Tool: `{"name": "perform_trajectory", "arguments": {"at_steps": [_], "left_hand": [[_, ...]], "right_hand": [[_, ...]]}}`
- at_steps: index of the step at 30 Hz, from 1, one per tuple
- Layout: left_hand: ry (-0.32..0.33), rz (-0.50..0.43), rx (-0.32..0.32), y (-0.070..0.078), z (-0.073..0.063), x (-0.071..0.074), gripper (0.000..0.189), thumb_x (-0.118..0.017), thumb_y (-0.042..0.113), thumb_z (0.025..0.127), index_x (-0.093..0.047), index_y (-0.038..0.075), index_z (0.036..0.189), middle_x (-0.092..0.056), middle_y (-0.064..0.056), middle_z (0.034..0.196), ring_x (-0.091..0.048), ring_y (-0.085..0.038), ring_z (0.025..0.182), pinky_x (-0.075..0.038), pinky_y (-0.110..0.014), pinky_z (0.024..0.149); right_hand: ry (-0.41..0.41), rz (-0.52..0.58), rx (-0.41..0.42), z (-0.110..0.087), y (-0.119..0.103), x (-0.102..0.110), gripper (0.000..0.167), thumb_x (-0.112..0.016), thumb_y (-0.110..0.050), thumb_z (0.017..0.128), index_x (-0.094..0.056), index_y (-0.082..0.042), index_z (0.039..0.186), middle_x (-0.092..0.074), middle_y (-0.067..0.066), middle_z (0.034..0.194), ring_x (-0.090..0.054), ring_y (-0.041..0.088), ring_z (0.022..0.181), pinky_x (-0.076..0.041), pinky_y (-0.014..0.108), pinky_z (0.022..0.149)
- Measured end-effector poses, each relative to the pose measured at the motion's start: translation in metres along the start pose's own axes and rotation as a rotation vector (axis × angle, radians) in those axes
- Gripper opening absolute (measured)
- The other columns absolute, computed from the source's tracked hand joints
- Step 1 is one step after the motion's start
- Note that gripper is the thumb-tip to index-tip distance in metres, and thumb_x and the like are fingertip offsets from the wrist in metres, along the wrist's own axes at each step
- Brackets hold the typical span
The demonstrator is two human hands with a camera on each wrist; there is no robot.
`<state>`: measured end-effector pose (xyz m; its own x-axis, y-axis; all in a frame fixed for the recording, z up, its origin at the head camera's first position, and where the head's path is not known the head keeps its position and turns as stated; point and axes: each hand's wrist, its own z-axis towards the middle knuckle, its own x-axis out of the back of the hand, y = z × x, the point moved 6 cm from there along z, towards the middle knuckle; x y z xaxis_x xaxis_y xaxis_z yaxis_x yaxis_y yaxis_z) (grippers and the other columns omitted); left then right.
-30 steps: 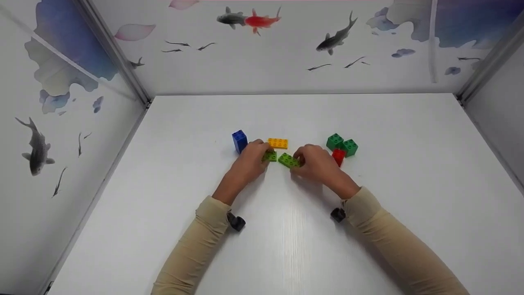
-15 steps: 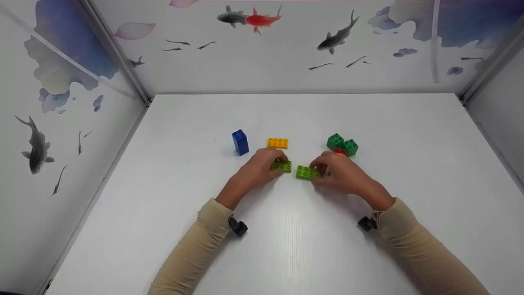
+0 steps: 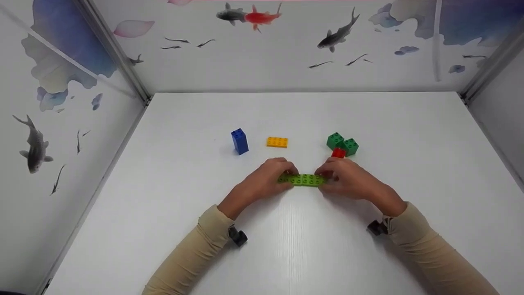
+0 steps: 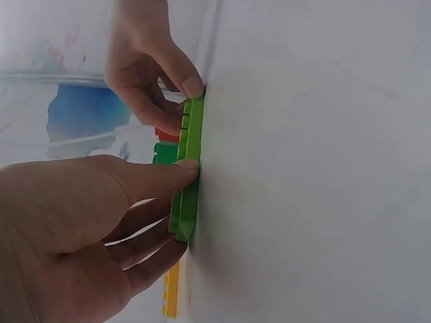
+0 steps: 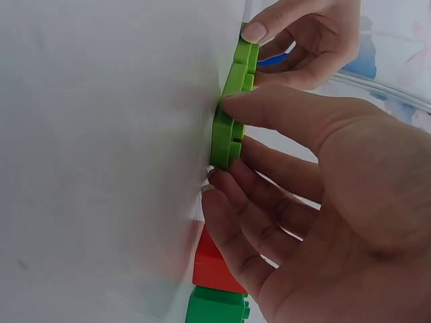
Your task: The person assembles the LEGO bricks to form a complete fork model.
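Observation:
Two flat lime-green toy building bricks lie end to end on the white table, studs up, their ends meeting or nearly so. My left hand [image 3: 268, 178] pinches the left lime brick [image 3: 292, 180] between thumb and fingers. The right lime brick [image 3: 310, 180] is pinched the same way by my right hand [image 3: 352, 180]. Fingers cover the outer ends of both in the head view. Seen from the right wrist, the right brick's near side [image 5: 223, 138] stands against the tabletop. A red brick [image 3: 338, 153] sits just beyond my right fingers, partly hidden.
Behind my left hand stands a tall blue brick stack [image 3: 240, 141], with a flat yellow brick [image 3: 277, 142] to its right. Two green bricks [image 3: 335, 141] sit beyond the red one. Patterned walls border the white tabletop [image 3: 294, 246] at the back and sides.
Both hands have drawn the lime bricks toward the person and rightward. The bricks, apart and angled a second ago, now line up end to end. The other bricks stay put.

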<state>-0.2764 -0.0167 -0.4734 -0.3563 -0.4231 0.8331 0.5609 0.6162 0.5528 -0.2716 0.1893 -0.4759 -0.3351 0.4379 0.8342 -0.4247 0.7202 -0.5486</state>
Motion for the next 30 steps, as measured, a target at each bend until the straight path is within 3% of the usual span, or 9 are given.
{"name": "perform_trajectory", "arguments": {"at_steps": [30], "left_hand": [[0.002,-0.011,-0.013,-0.0025,-0.0016,-0.0049,0.027,-0.079,0.015,0.1,-0.076,0.011,0.127,-0.074,-0.005,0.119,-0.064,-0.017,0.106,-0.057,-0.033,0.101]], "right_hand": [[0.015,-0.032,0.042,-0.003,-0.0026,-0.0007,0.031,-0.088,-0.014,0.09,-0.083,-0.011,0.12,-0.075,0.0,0.106,-0.067,0.016,0.095,-0.06,0.033,0.084]]}}
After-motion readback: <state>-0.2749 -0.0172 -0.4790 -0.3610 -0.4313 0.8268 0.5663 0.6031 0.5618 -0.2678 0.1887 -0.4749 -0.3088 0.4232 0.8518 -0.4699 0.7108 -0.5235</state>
